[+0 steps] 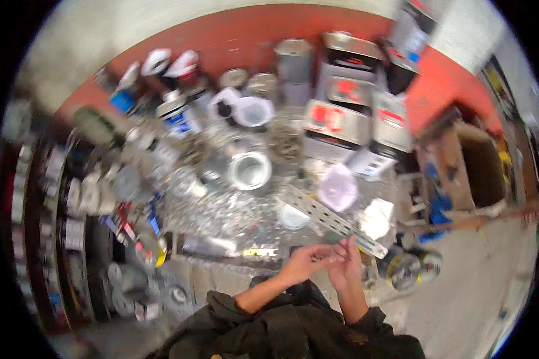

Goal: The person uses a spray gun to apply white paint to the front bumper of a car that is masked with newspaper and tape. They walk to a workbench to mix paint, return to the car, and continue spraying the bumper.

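Close together over the front edge of the table (pixel 212 263), my left hand (pixel 306 262) and my right hand (pixel 348 270) meet at the fingertips. The left fingers are curled in a pinch toward the right hand, whose fingers point up, drawn together. Whatever is between them is too small and blurred to make out. Just beyond the hands, a long pale perforated strip (pixel 318 213) lies slantwise. A white round lid (pixel 294 216) sits beside it, and a pale purple cup (pixel 337 187) stands behind. Right of the cup is a crumpled white piece (pixel 377 218).
Rectangular metal cans (pixel 335 124) crowd the back right, with bottles (pixel 177 113) at back left. A white-rimmed pot (pixel 250 172) stands mid-table. Tools (pixel 126 221) lie at left, near a shelf (pixel 54 239). An open cardboard box (pixel 455 161) and round tins (pixel 403 270) are on the right.
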`<action>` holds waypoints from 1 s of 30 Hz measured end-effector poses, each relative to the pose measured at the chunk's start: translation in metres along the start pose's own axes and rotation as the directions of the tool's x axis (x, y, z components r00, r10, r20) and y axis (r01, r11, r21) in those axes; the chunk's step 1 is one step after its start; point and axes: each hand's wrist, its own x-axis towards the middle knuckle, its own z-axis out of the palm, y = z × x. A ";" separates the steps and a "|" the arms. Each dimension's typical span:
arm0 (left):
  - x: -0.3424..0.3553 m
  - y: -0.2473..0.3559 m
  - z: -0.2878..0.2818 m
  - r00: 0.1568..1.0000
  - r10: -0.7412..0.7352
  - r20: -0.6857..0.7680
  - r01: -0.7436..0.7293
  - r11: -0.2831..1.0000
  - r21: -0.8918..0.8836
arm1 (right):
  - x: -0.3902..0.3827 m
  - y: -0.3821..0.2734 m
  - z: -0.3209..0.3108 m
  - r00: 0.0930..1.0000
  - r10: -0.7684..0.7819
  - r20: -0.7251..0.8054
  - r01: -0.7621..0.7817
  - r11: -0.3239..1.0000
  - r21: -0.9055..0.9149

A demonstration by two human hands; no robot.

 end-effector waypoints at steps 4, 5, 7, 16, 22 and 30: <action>-0.088 -0.024 -0.042 0.986 -0.164 -0.039 0.168 0.956 0.239 | -0.023 0.045 0.024 0.979 0.122 0.165 -0.105 0.988 -0.110; -0.116 -0.028 -0.051 0.981 -0.194 -0.022 0.195 0.962 0.189 | -0.030 0.065 0.031 0.975 0.157 0.158 -0.131 0.978 -0.164; -0.174 -0.031 -0.063 0.978 -0.202 -0.047 0.207 0.971 0.121 | -0.044 0.112 0.041 0.915 0.293 0.278 -0.165 0.900 -0.403; -0.423 -0.100 -0.090 0.847 0.056 -0.528 -0.391 0.740 -0.548 | -0.161 0.391 0.043 0.319 0.639 0.700 0.644 0.395 -0.655; -0.545 -0.159 -0.119 0.557 -0.270 -0.786 -0.719 0.317 -0.618 | -0.204 0.572 0.001 -0.528 0.579 0.621 0.809 0.566 0.161; -0.630 -0.345 -0.199 0.102 -0.636 -0.765 -0.836 0.361 -0.412 | -0.237 0.787 -0.061 -0.385 0.912 0.139 0.923 0.384 0.036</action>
